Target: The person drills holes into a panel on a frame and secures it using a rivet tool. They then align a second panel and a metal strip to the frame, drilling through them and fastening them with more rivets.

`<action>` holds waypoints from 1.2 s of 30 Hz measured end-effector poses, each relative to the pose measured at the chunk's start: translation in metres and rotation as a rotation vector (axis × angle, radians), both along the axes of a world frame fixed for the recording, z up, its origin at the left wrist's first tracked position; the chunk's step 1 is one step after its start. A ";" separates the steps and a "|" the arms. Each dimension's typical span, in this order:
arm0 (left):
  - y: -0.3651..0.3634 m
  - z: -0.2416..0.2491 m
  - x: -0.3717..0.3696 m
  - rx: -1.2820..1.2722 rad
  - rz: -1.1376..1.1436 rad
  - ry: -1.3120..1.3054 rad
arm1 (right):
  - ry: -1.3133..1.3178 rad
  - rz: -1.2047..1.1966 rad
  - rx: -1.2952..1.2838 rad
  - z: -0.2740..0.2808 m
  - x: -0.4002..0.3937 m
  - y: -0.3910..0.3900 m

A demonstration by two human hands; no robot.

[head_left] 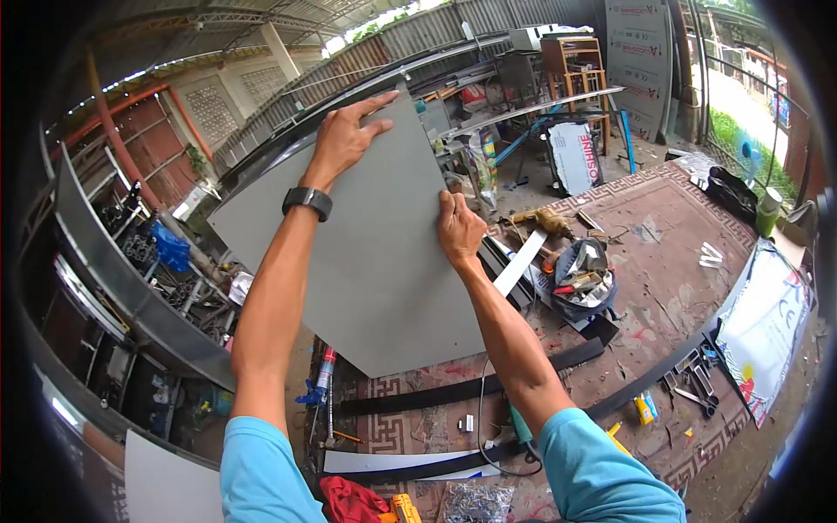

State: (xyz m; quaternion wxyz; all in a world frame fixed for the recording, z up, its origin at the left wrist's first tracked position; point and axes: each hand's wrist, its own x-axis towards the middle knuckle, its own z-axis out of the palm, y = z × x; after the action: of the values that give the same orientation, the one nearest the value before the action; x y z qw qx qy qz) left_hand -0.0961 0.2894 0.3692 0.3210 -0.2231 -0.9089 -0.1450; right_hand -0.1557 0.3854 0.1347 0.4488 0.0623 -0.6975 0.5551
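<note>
A large flat grey panel (366, 261) with angled corners fills the middle of the view, above a patterned work surface. My left hand (349, 135) lies at its far upper end, fingers apart and pointing right, with a dark watch on the wrist. At the panel's right edge, my right hand (460, 228) is closed round the edge, the thumb on top and the fingers partly hidden. The panel covers whatever is directly beneath it.
A tool bag (584, 283) and a yellow drill (551, 221) lie right of the panel. Curved dark strips (471, 378) cross the surface nearer me. A caulking gun (323, 380) is at the panel's lower left. Metal frames (131, 296) stand left; a wooden rack (571, 65) stands behind.
</note>
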 end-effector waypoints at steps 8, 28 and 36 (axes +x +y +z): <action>0.007 0.007 0.007 0.003 -0.028 -0.208 | 0.042 0.083 -0.038 0.001 0.003 0.005; 0.017 -0.027 -0.008 -0.439 0.350 0.272 | 0.005 0.306 -0.120 -0.001 0.006 0.015; 0.012 -0.018 -0.017 -0.490 0.213 0.257 | -0.146 0.422 -0.328 -0.049 0.008 0.156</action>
State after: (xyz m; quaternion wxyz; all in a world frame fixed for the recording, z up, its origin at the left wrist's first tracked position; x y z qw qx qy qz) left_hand -0.1136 0.3015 0.3515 0.3836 -0.2138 -0.8870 0.1426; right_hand -0.1476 0.5417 0.0853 0.2759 0.0927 -0.6002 0.7450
